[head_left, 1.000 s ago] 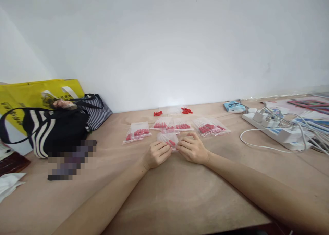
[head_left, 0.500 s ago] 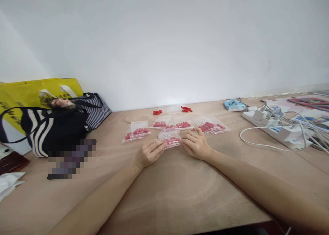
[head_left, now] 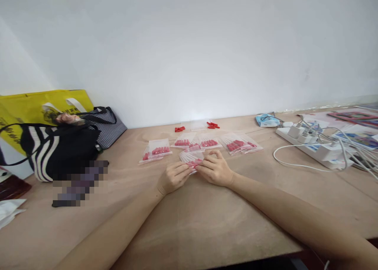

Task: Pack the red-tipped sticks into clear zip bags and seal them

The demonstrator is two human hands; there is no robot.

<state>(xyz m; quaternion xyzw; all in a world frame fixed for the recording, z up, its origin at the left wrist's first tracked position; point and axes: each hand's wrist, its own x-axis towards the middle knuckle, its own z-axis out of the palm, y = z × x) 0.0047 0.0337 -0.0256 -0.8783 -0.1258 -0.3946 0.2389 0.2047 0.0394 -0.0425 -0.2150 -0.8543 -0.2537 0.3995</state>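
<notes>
Between my hands is a small clear zip bag [head_left: 191, 158] with several red-ended sticks inside. My left hand [head_left: 175, 177] pinches the bag's near left edge. My right hand [head_left: 215, 169] grips the same edge from the right, its fingers close to those of the left. Part of the bag is hidden under the fingertips. Just beyond it lie more filled zip bags [head_left: 210, 142]. Other filled bags lie to the left [head_left: 161, 147] and to the right [head_left: 236, 142].
Loose red pieces [head_left: 213, 125] and another small red pile [head_left: 179, 129] lie near the wall. A white power strip [head_left: 310, 148] with tangled cables and a blue packet [head_left: 267, 120] are on the right. A black bag [head_left: 63, 151] and a yellow bag [head_left: 29, 104] stand on the left.
My right hand has slid left along the bag's near edge, so my two hands are closer together. The other bags have stayed put.
</notes>
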